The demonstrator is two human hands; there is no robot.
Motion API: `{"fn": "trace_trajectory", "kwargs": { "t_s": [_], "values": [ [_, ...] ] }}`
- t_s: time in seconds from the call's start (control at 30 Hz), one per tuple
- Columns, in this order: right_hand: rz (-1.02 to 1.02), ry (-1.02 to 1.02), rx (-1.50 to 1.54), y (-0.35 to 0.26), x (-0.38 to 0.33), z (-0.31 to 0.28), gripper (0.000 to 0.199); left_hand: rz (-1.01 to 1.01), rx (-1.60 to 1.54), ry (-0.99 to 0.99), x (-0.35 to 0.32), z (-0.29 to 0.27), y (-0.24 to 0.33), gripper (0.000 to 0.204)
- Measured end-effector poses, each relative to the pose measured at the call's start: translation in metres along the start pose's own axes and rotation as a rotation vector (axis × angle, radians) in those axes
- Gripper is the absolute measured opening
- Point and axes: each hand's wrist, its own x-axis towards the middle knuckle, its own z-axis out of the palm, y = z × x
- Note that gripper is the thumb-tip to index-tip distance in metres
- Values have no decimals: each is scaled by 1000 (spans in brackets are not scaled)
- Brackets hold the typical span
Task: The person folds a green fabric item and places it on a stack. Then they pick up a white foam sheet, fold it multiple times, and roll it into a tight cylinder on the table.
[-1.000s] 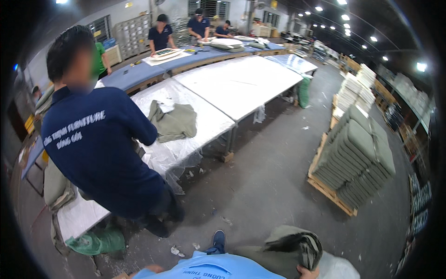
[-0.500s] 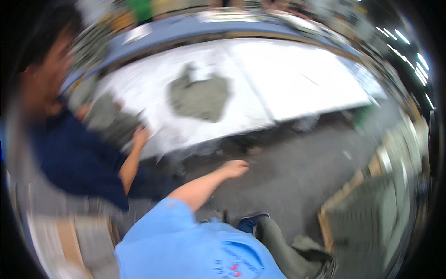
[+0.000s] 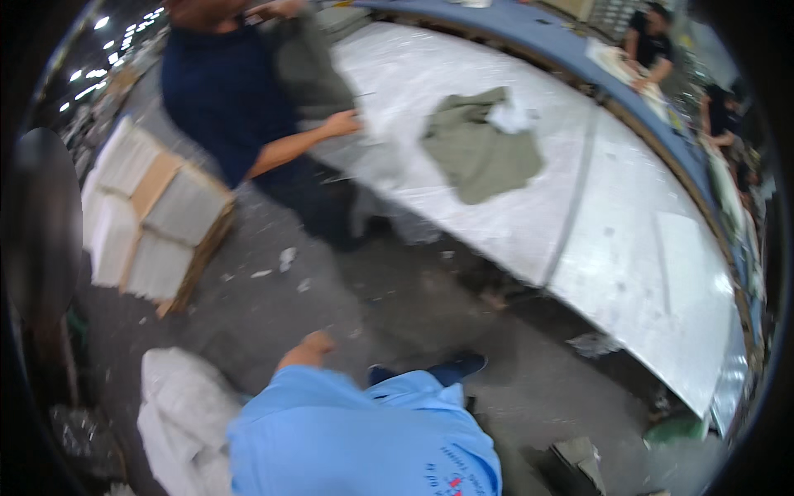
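My left hand [image 3: 318, 341] hangs over the floor in front of my light blue shirt, small and blurred, with its fingers not readable. No thing shows in it. My right hand is out of the picture. Beyond, on the white-covered table [image 3: 628, 240], lies a crumpled grey-green garment [image 3: 475, 153] with a white piece on its upper right, well apart from my hand. To the left, a person in dark blue handles another grey-green cloth [image 3: 310, 66] at the table's end.
Stacked pale bundles on cardboard [image 3: 165, 215] stand at the left. Near me on the left is a whitish sack [image 3: 182, 413]. Grey-green cloth [image 3: 579, 459] lies low at the right. Behind the white table runs a blue-covered table [image 3: 504, 21], with people working along it.
My view has swung left, so the table now slants across the right. My left arm has drawn back toward my body. The co-worker's cloth has been lifted higher.
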Motion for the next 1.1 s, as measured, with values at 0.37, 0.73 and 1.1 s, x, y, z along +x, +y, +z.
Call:
{"fn": "trace_trajectory", "kwargs": {
  "t_s": [0.37,0.73,1.1],
  "values": [
    [-49,169,400,-42,277,4,69,376,-260,135,-6,-36,482,35],
    [93,6,440,-52,543,13,60,1130,-316,63,-152,67,935,38],
    [75,-167,336,-88,825,56,59,444,281,-289,-157,204,944,35]
  ]
}}
